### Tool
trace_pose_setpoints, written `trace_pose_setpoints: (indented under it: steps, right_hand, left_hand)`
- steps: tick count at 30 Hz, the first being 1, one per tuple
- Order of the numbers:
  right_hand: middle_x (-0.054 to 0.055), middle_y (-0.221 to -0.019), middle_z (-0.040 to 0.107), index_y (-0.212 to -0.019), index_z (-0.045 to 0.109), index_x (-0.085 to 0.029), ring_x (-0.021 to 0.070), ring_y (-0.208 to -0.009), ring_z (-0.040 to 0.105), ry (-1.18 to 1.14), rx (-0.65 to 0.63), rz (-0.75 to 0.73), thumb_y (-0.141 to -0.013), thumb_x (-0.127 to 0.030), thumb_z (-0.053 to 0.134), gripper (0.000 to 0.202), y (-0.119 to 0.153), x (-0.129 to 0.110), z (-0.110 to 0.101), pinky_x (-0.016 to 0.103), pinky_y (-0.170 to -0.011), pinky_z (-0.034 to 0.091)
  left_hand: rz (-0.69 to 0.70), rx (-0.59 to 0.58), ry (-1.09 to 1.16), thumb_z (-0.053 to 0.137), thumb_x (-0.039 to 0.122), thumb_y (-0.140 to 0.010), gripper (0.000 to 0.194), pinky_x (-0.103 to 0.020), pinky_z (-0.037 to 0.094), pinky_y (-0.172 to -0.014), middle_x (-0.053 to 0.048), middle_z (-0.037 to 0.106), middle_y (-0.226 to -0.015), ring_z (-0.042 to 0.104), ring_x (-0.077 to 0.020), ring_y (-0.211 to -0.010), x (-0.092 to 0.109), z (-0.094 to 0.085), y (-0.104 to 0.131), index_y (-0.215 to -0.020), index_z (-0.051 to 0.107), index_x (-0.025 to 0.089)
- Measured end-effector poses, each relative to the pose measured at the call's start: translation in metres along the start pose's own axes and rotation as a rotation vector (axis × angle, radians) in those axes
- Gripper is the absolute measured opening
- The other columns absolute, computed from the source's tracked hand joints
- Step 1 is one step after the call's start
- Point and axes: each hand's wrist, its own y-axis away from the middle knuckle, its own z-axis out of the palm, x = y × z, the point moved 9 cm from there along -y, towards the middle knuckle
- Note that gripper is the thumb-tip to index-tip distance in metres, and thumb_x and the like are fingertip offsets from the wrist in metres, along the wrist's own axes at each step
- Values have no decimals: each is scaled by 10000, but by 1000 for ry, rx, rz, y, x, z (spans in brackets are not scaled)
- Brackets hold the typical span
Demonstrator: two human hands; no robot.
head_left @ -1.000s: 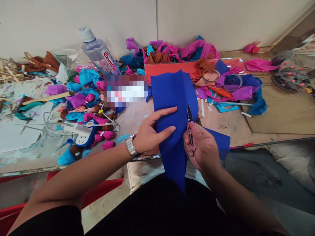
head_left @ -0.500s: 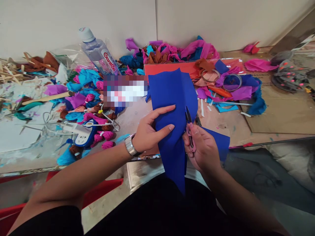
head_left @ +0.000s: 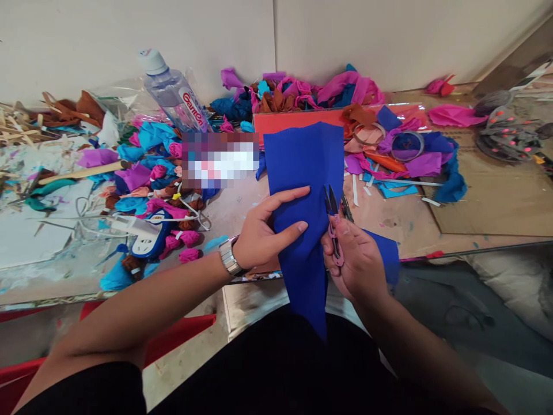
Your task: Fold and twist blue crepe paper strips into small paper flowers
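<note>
A long piece of blue paper or cloth (head_left: 302, 161) lies in the middle, its narrow end hanging over the table's front edge. My left hand (head_left: 272, 227) grips its left side, thumb and forefinger on top, the other fingers hidden beneath. In my right hand (head_left: 354, 253) are pink-handled snips (head_left: 334, 239), their dark blades parted and pointing away at the right edge of the blue piece. Another blue piece (head_left: 384, 253) shows beyond my right hand, partly covered by it.
A water bottle (head_left: 175, 95) stands at the back left. Colourful crumpled scraps and a white-and-blue power strip (head_left: 149, 236) lie to the left. Tape rolls (head_left: 407, 145) rest among scraps on the right, near cardboard (head_left: 488, 202). A red flat box (head_left: 298, 120) lies behind the blue piece.
The right edge of the blue piece has become straighter, and its rounded bulge is gone from view. The snips' blades have spread apart. The blue piece beyond my right hand has shifted slightly.
</note>
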Motion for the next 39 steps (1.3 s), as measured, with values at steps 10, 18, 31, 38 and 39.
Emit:
trace_pose_setpoints:
  steps: [10,18,31,38,39]
  right_hand:
    - [-51,-645,564,-1013,742,-211,42,-420,355,-28,-28,31,-976,-502,736,294,7,0,1,162,-353,261]
    - [-50,-637,578,-1000,722,-193,40,-399,346,-3,-63,80,-974,-515,730,323,8,6,1,165,-348,255]
    - [-40,-677,620,-1080,752,-215,37,-405,405,1,-84,5,-1006,-485,707,284,6,4,1,164,-361,291]
    - [-37,-686,639,-1098,767,-226,42,-413,423,34,-88,-24,-1011,-460,708,257,6,3,0,161,-363,322]
    - [-37,-688,641,-1098,769,-226,41,-414,426,39,-88,-25,-1013,-458,707,255,6,3,0,159,-363,323]
  left_hand:
    - [23,45,0,804,366,-927,532,-403,613,-1084,-98,706,-1440,707,-257,-1269,6,-6,-3,-1430,668,255]
    - [26,122,-63,796,417,-928,465,-443,568,-1142,-90,729,-1395,705,-258,-1260,0,-18,-7,-1351,703,247]
    - [13,126,-73,814,375,-912,467,-439,564,-1144,-85,734,-1386,707,-249,-1251,-1,-15,-5,-1344,701,239]
    - [15,122,-84,800,390,-921,487,-455,551,-1158,-94,722,-1403,696,-261,-1265,-2,-15,-5,-1370,689,238]
    - [19,117,-85,803,380,-919,492,-452,553,-1157,-93,722,-1403,697,-259,-1264,-1,-15,-5,-1375,687,237]
